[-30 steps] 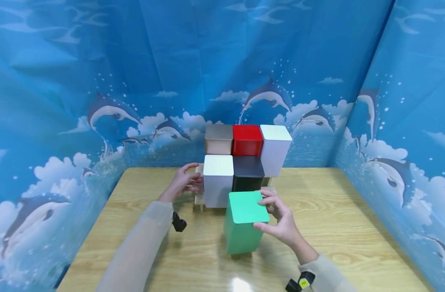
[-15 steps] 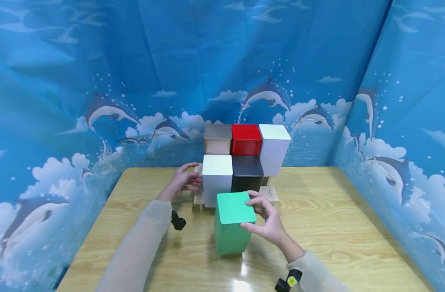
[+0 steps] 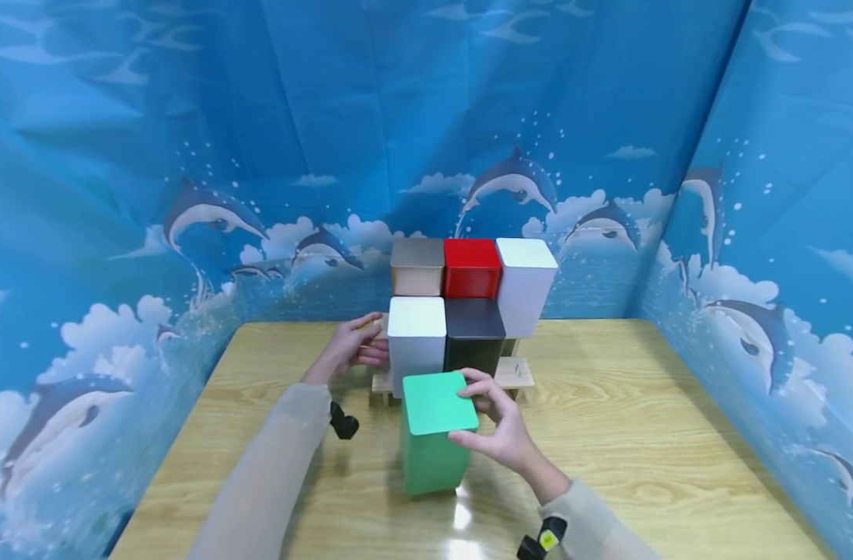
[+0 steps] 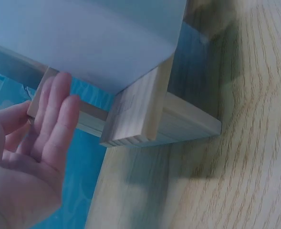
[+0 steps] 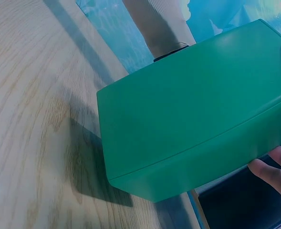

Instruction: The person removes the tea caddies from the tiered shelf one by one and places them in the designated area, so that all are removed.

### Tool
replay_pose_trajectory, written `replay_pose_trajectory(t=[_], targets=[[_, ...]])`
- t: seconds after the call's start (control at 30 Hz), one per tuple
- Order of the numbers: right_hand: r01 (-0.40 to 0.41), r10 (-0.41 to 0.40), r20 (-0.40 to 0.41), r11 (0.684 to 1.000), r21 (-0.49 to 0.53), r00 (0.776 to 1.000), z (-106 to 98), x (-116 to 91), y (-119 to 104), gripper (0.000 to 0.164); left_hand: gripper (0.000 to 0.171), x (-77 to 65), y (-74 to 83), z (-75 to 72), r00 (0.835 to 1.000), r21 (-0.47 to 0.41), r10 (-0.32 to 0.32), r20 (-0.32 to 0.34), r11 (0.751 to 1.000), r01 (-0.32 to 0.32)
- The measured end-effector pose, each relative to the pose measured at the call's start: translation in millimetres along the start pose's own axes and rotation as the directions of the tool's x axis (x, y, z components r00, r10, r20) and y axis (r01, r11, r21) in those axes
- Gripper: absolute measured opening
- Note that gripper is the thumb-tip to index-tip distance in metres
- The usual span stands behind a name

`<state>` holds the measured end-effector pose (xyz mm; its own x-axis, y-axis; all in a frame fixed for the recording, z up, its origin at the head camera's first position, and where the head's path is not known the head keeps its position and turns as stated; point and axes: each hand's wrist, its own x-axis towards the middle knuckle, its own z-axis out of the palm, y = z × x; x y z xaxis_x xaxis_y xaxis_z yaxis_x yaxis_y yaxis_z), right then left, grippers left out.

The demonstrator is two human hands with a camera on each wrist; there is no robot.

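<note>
In the head view my right hand (image 3: 492,428) grips the upper right side of a tall green box (image 3: 436,459), upright in front of the stand, thumb on the near side and fingers on the far side. The right wrist view shows the green box (image 5: 192,109) large, its lower end close over the table. My left hand (image 3: 349,350) is at the left end of a low wooden stand (image 3: 515,373). Seen from the left wrist, the stand's slat end (image 4: 36,102) lies between that hand's thumb and fingers (image 4: 59,114), beside a white box.
On the stand a front white box (image 3: 417,350) and black box (image 3: 475,334) stand side by side. Behind them are a beige box (image 3: 417,272), a red box (image 3: 473,272) and another white box (image 3: 526,295). A blue dolphin curtain (image 3: 314,194) backs the table (image 3: 643,435).
My right hand has carried the green box to the left and turned it slightly, uncovering more of the stand's right end. The left hand has stayed at the stand.
</note>
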<state>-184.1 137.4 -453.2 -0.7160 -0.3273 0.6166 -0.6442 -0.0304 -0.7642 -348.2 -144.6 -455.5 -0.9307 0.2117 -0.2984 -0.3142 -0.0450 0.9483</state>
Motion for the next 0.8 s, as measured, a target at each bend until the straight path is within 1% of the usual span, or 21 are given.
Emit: replay_pose_trajectory(t=[0.13, 0.23, 0.47, 0.63, 0.8], targets=[[-0.023, 0.023, -0.006, 1.0, -0.01, 1.0, 3, 2, -1, 0.049, 0.047, 1.1, -2.3, -1.7, 1.0, -0.031, 0.0, 0.013, 1.0, 0.0], [-0.033, 0.033, -0.013, 0.999, -0.022, 0.999, 7, 4, -6, 0.049, 0.047, 2.3, -3.7, -3.0, 1.0, -0.036, 0.01, 0.028, 0.999, -0.009], [-0.002, 0.001, -0.021, 0.999, -0.048, 1.0, 22, 16, -27, 0.046, 0.046, 4.2, -5.4, -6.9, 0.998, -0.026, 0.027, 0.053, 0.999, -0.026], [0.007, -0.009, -0.035, 0.999, -0.053, 0.999, 32, 21, -26, 0.046, 0.046, 4.0, -5.8, -7.1, 0.996, -0.009, 0.055, 0.066, 0.998, -0.054], [-0.004, 0.002, -0.041, 0.998, -0.067, 0.999, 41, 24, -21, 0.047, 0.045, 3.5, -6.7, -5.2, 0.996, -0.019, 0.066, 0.067, 0.998, -0.065]])
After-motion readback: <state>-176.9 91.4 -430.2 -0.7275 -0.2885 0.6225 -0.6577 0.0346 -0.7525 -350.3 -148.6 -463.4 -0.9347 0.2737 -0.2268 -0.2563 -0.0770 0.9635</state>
